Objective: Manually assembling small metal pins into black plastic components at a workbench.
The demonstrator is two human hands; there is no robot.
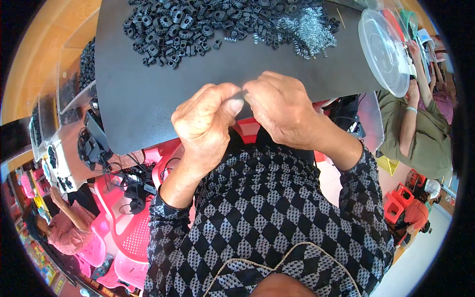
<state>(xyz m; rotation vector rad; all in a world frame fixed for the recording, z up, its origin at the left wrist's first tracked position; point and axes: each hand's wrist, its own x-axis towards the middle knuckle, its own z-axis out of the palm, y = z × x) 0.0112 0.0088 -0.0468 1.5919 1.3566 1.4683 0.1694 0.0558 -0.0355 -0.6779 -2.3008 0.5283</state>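
Diamond-patterned shirt (267, 198); hands (205, 116) (282, 109) pinch black part (239, 94); lower-left lettering (107, 293) blurred.

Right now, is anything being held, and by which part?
A small dark piece, pinched by the left hand close against the right hand; which part is gripped cannot be told.

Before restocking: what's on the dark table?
Small black parts heaped at the far side, silvery springs mostly at right, a thin stick, and a clear lid at the right edge. Anything under the parts is hidden.
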